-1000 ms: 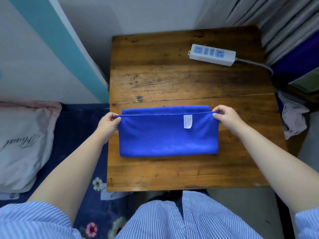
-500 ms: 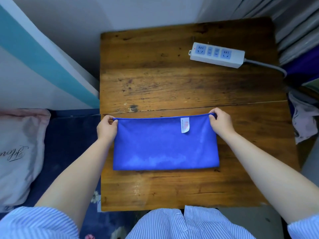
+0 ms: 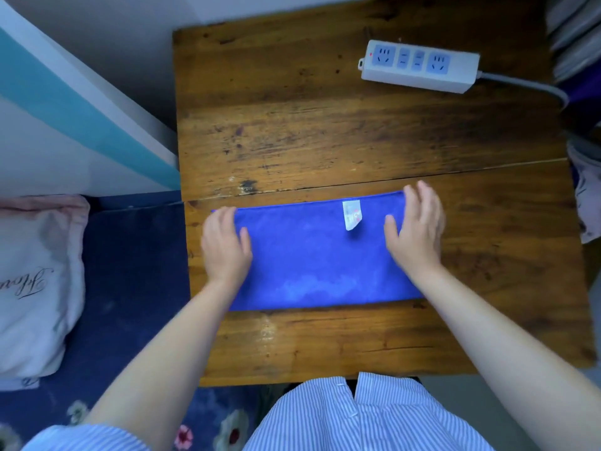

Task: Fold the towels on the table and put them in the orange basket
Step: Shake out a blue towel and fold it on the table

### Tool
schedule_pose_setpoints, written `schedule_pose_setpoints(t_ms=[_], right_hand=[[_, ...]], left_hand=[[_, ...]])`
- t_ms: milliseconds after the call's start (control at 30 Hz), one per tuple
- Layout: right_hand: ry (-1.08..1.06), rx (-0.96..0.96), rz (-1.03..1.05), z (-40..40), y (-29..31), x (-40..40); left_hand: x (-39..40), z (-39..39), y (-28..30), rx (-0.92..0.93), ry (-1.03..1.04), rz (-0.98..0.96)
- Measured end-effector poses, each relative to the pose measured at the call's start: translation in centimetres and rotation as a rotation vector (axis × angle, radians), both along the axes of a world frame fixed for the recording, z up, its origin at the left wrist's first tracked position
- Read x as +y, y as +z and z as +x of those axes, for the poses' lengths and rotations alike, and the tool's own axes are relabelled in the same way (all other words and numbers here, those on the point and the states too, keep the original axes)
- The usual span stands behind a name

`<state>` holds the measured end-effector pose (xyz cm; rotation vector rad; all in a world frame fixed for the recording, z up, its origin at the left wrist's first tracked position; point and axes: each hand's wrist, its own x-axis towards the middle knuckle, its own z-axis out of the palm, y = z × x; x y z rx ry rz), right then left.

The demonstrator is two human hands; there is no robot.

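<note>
Little is readable. White tag (image 3: 351, 215) on the towel (image 3: 312, 262) at its far edge: faint reddish print, too blurred to read, corner curled. Pillow (image 3: 32, 284) at left edge: dark cursive script, cut off by the frame, only a few looping letters show, word not legible. Power strip (image 3: 419, 66) at far right of the table (image 3: 292, 125): no readable brand or numbers; only socket slot patterns on blue faces and a small red dot near its left end. No other text, numbers or signs legible anywhere in view.
</note>
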<state>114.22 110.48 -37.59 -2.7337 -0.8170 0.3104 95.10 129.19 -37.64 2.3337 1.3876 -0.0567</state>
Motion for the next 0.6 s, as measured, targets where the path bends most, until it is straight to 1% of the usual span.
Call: schedule_pose_setpoints(t_ms=[33, 100, 167, 233, 300, 400, 500, 600], right_hand=[[0.112, -0.043, 0.007, -1.9, -0.3, -0.5], [0.314, -0.071, -0.009, -5.8, -1.1, -1.1], [0.450, -0.047, -0.078, -9.7, -1.7, -1.3], [0.536, -0.031, -0.165, -12.0, -2.6, -0.9], [0.543, -0.030, -0.228, -12.8, -3.7, -0.6], [0.529, -0.037, -0.303, -12.6, -4.6, -1.1], [0.441, -0.019, -0.337, -11.3, -4.7, -3.3], [0.310, -0.008, -0.336, -9.4, -4.7, -6.7]], left_hand=[[-1.6, -0.5, -0.4, 0.005, -0.111, -0.015], [-4.5, -1.0, -1.4, 0.103, -0.294, -0.032], [-6.8, -1.6, -2.2, 0.247, -0.394, -0.080], [-7.6, -2.2, -2.7, 0.357, -0.438, -0.098], [-7.7, -2.9, -3.6, 0.411, -0.435, -0.081], [-7.4, -3.8, -3.8, 0.366, -0.338, -0.055], [-7.2, -6.0, -4.3, 0.316, -0.242, -0.066], [-6.7, -7.7, -4.5, 0.303, -0.214, -0.020]])
